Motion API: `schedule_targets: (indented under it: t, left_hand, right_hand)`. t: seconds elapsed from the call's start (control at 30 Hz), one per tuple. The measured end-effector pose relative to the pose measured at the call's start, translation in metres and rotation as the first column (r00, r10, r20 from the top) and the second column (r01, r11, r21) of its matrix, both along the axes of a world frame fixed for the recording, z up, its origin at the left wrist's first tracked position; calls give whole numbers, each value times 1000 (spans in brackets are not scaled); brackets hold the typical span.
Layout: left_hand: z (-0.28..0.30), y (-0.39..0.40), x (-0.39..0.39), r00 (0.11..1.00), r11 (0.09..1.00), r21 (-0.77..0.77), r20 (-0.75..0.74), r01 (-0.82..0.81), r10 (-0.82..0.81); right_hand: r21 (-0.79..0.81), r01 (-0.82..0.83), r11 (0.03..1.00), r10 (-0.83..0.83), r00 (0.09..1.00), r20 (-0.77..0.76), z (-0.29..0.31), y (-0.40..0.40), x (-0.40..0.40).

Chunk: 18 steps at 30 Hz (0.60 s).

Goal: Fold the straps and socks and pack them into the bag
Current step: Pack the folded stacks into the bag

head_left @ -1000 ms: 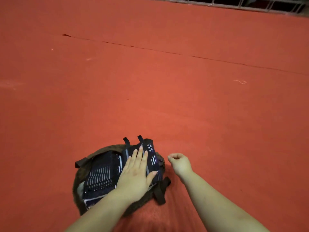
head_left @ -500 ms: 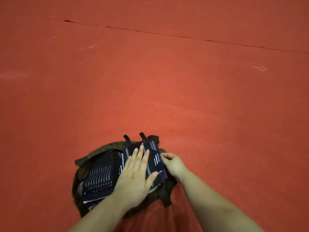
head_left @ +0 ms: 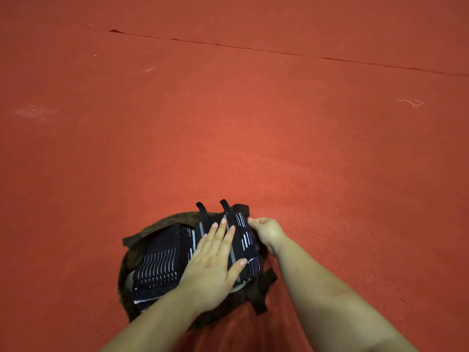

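My left hand (head_left: 212, 270) lies flat, fingers straight, pressing the folded straps (head_left: 243, 243) down into the open brown bag (head_left: 132, 252) on the red floor (head_left: 228, 123). My right hand (head_left: 267, 231) is curled at the bag's right edge, fingertips against the straps; whether it pinches anything I cannot tell. Folded dark socks (head_left: 160, 260) lie in the bag just left of the straps.

Red carpeted floor (head_left: 253, 138) fills the view. A dark seam (head_left: 279, 52) runs across the far part, rising slightly toward the left. A dark brown round bag (head_left: 127, 270) sits directly on it at near centre. A small pale thread (head_left: 411, 102) lies at far right, faint whitish scuffs (head_left: 33, 111) at left.
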<state>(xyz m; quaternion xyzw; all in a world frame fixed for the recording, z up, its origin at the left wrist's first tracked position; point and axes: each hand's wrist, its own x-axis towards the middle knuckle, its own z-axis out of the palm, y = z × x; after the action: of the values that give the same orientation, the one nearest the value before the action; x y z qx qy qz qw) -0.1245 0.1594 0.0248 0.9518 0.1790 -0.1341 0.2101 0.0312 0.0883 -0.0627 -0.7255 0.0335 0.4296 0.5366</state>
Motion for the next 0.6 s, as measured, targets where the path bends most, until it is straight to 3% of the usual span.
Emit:
schedule_targets:
  t: [0.3,0.6]
  left_hand:
    - [-2,1,0,1000,999,-41,0,-14,14]
    - [-12,7,-1,1000,1000,-6,-3,28,-28]
  right_hand:
    - [4,-24,1000,24,998,-62,0,-1,-4]
    - [131,10,991,7,991,-130,0,-18,-7]
